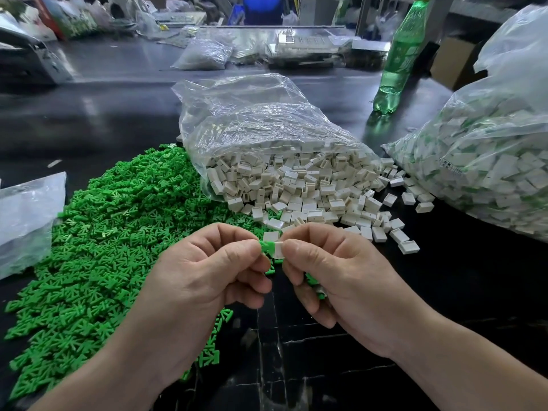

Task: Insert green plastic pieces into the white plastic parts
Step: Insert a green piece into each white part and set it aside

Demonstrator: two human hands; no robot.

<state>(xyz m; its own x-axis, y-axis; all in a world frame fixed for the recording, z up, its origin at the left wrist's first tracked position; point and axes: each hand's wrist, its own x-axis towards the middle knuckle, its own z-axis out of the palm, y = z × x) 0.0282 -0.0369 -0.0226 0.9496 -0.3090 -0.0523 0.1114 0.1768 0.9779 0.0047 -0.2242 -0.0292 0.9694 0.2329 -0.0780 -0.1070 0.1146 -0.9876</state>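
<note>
**Green piece** (pixel 266 246): held above the near middle of the dark table (pixel 444 292). Its right end meets a white part (pixel 278 250) and the two touch. How far the green has gone in cannot be told.

**Left hand** (pixel 207 271): thumb and forefinger pinch the green piece, with the remaining fingers curled beneath.

**Right hand** (pixel 335 271): thumb and forefinger pinch the white part. The lower fingers are curled round a few spare green pieces (pixel 312 281), partly hidden in the palm.

**Green heap** (pixel 118 221): a broad pile of loose green pieces on the table, left of and under the left forearm. It reaches back to the clear bag.

**White spill** (pixel 311 197): loose white parts fanned out just beyond the hands. They touch the green heap at its right edge.

**Clear bag** (pixel 252 120): lies on its side behind the spill with its mouth toward the person, and white parts pour from it.

**Large bag** (pixel 489 161): at the right edge, packed with white parts that show green within.

**Flat bag** (pixel 26 215): at the left edge, beside the green heap.

**Green bottle** (pixel 397 60): upright on the table, farther back, between the clear bag and the large bag.

**Cardboard box** (pixel 453 60): just right of the bottle, partly behind the large bag.
</note>
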